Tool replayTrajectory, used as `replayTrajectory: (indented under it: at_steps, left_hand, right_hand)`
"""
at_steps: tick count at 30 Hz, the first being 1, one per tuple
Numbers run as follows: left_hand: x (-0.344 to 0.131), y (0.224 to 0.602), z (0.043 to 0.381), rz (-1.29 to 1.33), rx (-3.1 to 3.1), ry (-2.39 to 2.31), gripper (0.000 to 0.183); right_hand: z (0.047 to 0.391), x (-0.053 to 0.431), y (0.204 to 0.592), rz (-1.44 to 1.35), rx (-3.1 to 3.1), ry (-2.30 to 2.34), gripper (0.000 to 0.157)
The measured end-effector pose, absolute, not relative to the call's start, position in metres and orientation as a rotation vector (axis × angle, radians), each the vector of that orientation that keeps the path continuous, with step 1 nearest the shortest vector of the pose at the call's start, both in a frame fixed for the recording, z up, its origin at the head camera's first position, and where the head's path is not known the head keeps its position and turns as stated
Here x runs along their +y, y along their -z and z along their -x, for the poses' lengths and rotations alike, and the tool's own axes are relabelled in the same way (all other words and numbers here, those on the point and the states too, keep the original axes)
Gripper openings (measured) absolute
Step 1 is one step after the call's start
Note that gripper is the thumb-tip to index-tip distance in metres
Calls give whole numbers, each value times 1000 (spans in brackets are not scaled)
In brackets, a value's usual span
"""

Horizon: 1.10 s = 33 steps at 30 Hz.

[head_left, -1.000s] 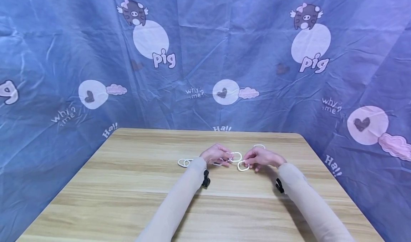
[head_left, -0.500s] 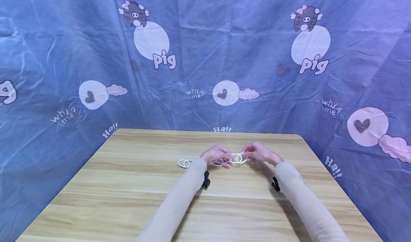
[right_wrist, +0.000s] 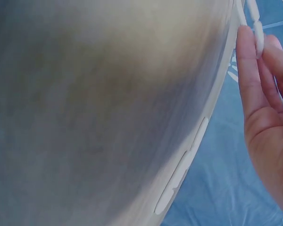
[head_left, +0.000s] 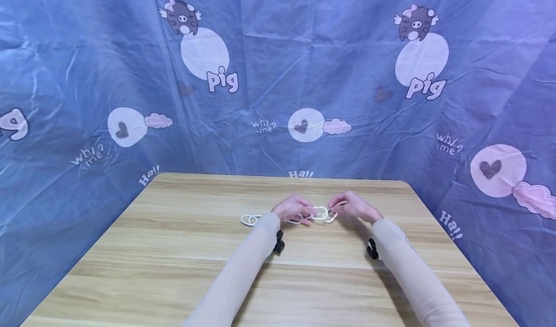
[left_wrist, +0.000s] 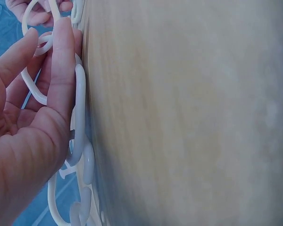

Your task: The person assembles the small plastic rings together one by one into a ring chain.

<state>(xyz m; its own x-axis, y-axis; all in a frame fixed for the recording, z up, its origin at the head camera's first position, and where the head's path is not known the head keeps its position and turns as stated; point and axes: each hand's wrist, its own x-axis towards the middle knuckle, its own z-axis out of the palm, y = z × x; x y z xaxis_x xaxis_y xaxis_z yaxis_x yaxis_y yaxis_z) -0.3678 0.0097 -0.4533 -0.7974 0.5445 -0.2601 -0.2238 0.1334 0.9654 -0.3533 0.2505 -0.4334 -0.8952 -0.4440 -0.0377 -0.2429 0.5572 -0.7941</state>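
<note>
Beyond the middle of the table, my left hand (head_left: 293, 208) pinches a white oval chain link (head_left: 320, 207) at its left end. In the left wrist view, this link (left_wrist: 34, 90) passes between thumb and fingers, and more links (left_wrist: 80, 113) of the chain run below the hand. My right hand (head_left: 356, 207) pinches another white link (head_left: 332, 219), which overlaps the first one's right end in the head view. The right wrist view shows a held link (right_wrist: 259, 38) edge-on between the fingertips and thumb. Part of the chain is hidden under the left hand and sleeve.
The chain's left end (head_left: 245, 220) lies on the wooden table (head_left: 195, 259) beside the left forearm. A loose white link piece (right_wrist: 181, 167) lies on the table near the right hand, mostly hidden in the head view. A blue printed curtain (head_left: 269, 100) hangs around the table.
My right hand has moved up and left with its link, from apart and nearer the front to overlapping the left hand's link. It has since shifted only slightly. The left hand stays in place.
</note>
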Motion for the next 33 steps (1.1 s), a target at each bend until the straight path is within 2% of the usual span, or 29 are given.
replayTrajectory:
  at_steps: [5,17,29,33]
  left_hand:
    - [9,451,366,-311,1841,-1724,20]
    - [8,450,365,-317,1827,-1722,21]
    - [10,451,365,-320,1831,-1723,22]
    - [9,450,365,-322,1841,-1720,22]
  right_hand:
    - [354,250,435,561,2592,1196,23]
    - [351,242,430,410,2656,1241,15]
    - [354,235,430,262,2361,1597,29]
    - [355,232,430,290,2312,1642,31]
